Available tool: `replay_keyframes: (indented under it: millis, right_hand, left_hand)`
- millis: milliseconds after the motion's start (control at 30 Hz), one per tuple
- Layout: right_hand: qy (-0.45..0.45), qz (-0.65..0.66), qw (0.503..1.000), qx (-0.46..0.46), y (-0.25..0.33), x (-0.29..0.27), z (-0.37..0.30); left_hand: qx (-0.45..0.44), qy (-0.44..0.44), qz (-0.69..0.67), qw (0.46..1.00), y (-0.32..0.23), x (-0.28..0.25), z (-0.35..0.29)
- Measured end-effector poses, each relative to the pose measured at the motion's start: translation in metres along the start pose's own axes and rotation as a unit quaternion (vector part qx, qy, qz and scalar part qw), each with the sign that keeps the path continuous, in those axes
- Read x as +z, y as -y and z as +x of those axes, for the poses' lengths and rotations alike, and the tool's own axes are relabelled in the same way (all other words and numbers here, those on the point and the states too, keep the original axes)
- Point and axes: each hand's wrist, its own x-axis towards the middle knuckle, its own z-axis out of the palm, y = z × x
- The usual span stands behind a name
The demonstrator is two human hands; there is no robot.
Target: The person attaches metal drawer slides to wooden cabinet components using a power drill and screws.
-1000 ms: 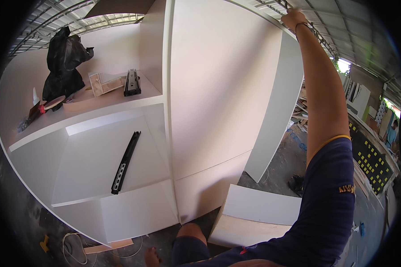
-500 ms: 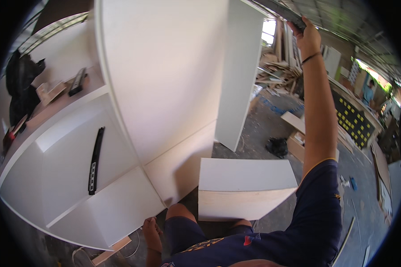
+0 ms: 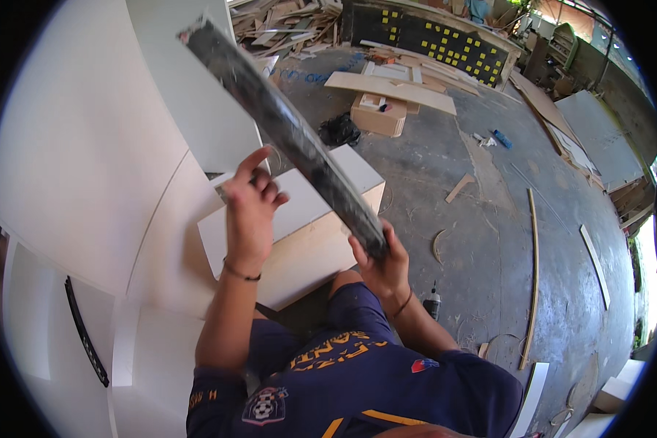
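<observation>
My right hand (image 3: 387, 266) grips the lower end of a long, dark, straight bar (image 3: 292, 139). It has a glossy, plastic-wrapped look and resembles a packed drawer slide. The bar slants up and to the left in front of me. My left hand (image 3: 248, 219) is raised beside it, apart from the bar, index finger stretched out and the other fingers loosely bent, with nothing in it. Beneath both hands sits a white box-shaped drawer (image 3: 310, 252) with a pale front. A black drawer slide (image 3: 84, 332) rests on the white cabinet at the left.
A tall white panel (image 3: 73, 139) stands close on my left. On the floor ahead lie a black plastic bag (image 3: 339, 130), boards (image 3: 394, 91) and a wooden box (image 3: 379, 113). To the right are a glue bottle (image 3: 432, 303) and a long wooden strip (image 3: 531, 277).
My view has turned to the right. My right hand has come down from high up with the bar, which now hangs before me. My left hand has risen from low beside the cabinet.
</observation>
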Motion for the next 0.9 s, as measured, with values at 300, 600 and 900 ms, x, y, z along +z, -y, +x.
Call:
replay_keyframes:
  millis: [300,600,900]
  right_hand:
    - [0.099,-0.233,0.933,0.258,-0.018,-0.097,-0.067]
    - [-0.057,-0.138,0.936,0.318,-0.066,-0.045,0.009]
    - [-0.084,-0.078,0.933,0.342,-0.077,-0.063,-0.013]
  left_hand:
    - [-0.193,0.158,0.050,0.967,0.056,-0.003,-0.037]
    - [-0.385,0.118,0.243,0.882,0.100,-0.035,-0.124]
    - [-0.365,0.048,0.295,0.881,0.102,-0.046,-0.151]
